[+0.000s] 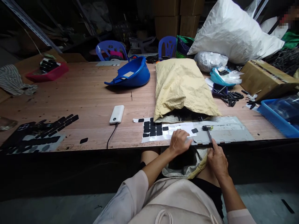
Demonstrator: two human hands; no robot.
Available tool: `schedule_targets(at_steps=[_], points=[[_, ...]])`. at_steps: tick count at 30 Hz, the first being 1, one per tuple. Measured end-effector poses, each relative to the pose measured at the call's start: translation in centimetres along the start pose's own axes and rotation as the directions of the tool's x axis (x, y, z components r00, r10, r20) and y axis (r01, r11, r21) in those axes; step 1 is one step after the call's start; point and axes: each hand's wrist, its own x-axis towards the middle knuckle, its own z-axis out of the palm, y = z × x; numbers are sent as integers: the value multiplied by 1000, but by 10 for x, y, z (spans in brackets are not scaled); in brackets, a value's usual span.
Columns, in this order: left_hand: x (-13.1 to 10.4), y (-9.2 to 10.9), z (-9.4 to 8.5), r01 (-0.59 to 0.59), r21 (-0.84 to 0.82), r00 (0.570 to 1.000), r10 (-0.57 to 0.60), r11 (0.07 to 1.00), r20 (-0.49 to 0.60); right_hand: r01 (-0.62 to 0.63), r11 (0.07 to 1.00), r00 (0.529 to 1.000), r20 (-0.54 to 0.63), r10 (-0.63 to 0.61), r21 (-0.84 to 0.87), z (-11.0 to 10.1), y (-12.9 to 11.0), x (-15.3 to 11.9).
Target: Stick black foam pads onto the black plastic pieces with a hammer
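Observation:
My right hand (217, 157) is wrapped round the handle of a small hammer (209, 134), whose head is over a grey board (229, 129) at the table's front edge. My left hand (179, 141) hovers at the front edge of a white backing sheet (173, 128); its fingers are bent and partly blurred, and whether they hold anything is hidden. Black rounded stickers (152, 129) sit in rows on the sheet's left part, with one loose black piece (194, 130) at its right end. An open sack (187, 172) lies across my lap.
Behind the sheet a yellow sack (181, 85) with dark items at its mouth lies on the table (88, 90). A white power bank (116, 114) and blue scoop (134, 73) are left; a blue tray (280, 119) and carton (266, 79) stand right.

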Motion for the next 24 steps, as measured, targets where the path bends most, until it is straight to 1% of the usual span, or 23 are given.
schedule_targets(at_steps=[1,2,4,6,7,9,11,13,14,15,16,18,19,20,21,22,24], points=[[19,-1,-5,108,20,993,-107,994,-57,-5,1000,1000,5,6,-1,0,-1,0],[39,-3,-10,199,44,976,-194,979,-102,-11,1000,1000,10,11,-4,-1,-1,0],[75,-7,-17,329,100,940,-316,939,-128,-19,1000,1000,12,19,-10,-1,-2,0],[102,-11,-21,387,150,921,-375,910,-101,-11,1000,1000,4,11,-9,-1,-2,0],[110,-12,-21,400,166,917,-392,902,-79,-4,1000,1000,0,4,-7,-1,-1,0],[117,-13,-22,422,179,906,-421,889,-43,5,1000,1000,-3,-5,-3,0,0,0],[111,-14,-25,457,173,888,-458,873,-34,7,1000,1000,-3,-7,7,2,1,0],[96,-15,-28,484,149,875,-482,863,-47,11,1000,1000,-8,-11,22,4,3,0],[87,-15,-30,477,130,879,-474,869,-58,13,1000,1000,-12,-13,28,5,3,0],[77,-16,-30,446,109,895,-442,888,-62,13,999,1000,-16,-13,33,6,3,0],[66,-17,-30,388,87,922,-385,918,-53,10,999,1000,-18,-10,36,6,3,0],[48,-18,-26,217,43,976,-217,975,9,1,999,1000,-15,-1,43,7,3,0],[41,-18,-22,128,21,990,-129,992,54,-3,999,1000,-11,3,47,7,4,1],[35,-19,-18,56,1,994,-55,998,94,-3,999,1000,-8,3,54,7,5,2],[31,-19,-13,7,-15,993,-5,1000,121,2,998,1000,-7,-2,67,6,7,4],[29,-20,-8,-17,-27,991,20,1000,133,13,996,1000,-10,-13,90,6,9,6],[28,-22,-1,-18,-47,991,24,999,130,55,984,998,-25,-52,167,5,13,9]])
